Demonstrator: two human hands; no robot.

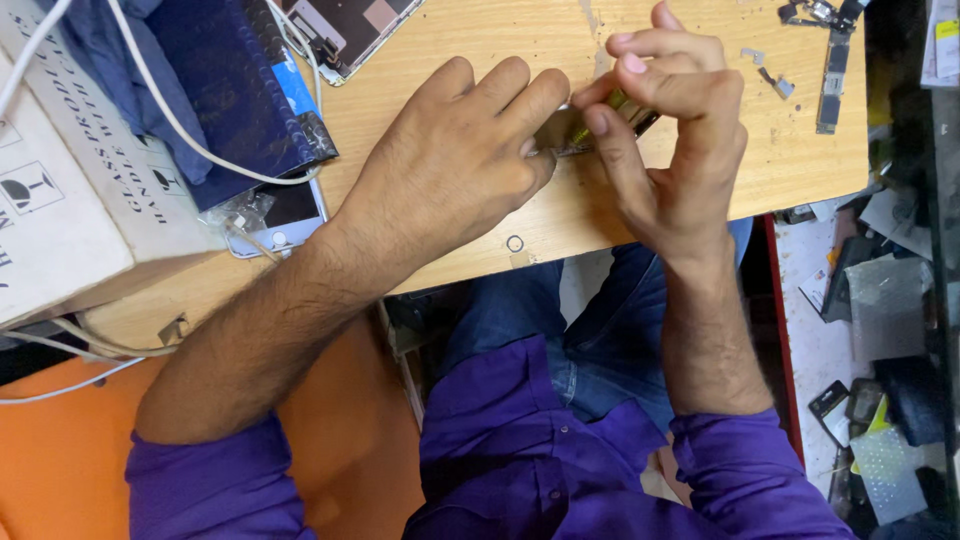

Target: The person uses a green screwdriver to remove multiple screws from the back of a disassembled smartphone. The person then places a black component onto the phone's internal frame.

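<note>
Both of my hands meet over the wooden table (pixel 790 160), gripping a small flat metal phone part (pixel 572 132) with a yellowish strip between them. My left hand (pixel 450 165) pinches its left end with fingers curled over it. The fingers of my right hand (pixel 665 130) close on its right end from above. Most of the part is hidden by my fingers. A small ring (pixel 515 243) lies on the table just below my hands.
A white cardboard box (pixel 70 190) and a blue pouch (pixel 215 90) with white cables sit at the left, above a white phone (pixel 285 215). A phone screen assembly (pixel 345 30) lies at the top. A circuit board (pixel 830 85) and small metal bits rest at the top right. Phone parts litter the floor at the right.
</note>
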